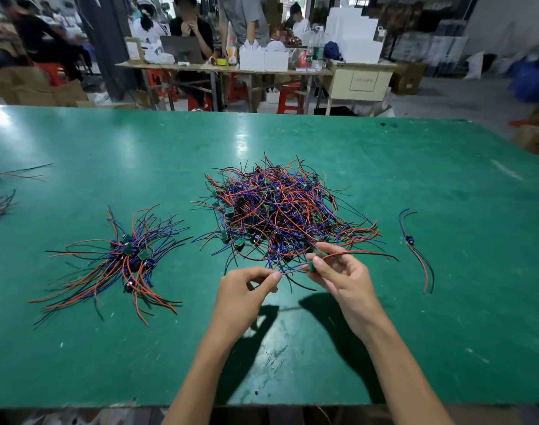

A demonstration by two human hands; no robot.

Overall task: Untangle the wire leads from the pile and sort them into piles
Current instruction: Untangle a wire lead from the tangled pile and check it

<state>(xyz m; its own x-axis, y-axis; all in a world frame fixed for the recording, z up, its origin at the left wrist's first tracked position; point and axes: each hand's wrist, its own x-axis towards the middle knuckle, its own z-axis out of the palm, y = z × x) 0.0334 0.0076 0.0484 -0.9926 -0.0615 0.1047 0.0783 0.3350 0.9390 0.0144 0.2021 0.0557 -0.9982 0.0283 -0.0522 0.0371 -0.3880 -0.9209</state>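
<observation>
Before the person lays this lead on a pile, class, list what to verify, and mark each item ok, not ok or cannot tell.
1. Right hand pinches the lead's small green circuit board: ok.
2. Left hand pinches the lead's blue and red wires: ok.
3. Lead free of the big tangled heap of red, blue and black wire leads: cannot tell; its wires still cross the heap's near edge.
4. Sorted fan-shaped pile of leads on the left within view: ok.
5. Bare green table top between pile and heap: ok.
6. Lone lead lying apart on the right untouched: ok.
</observation>
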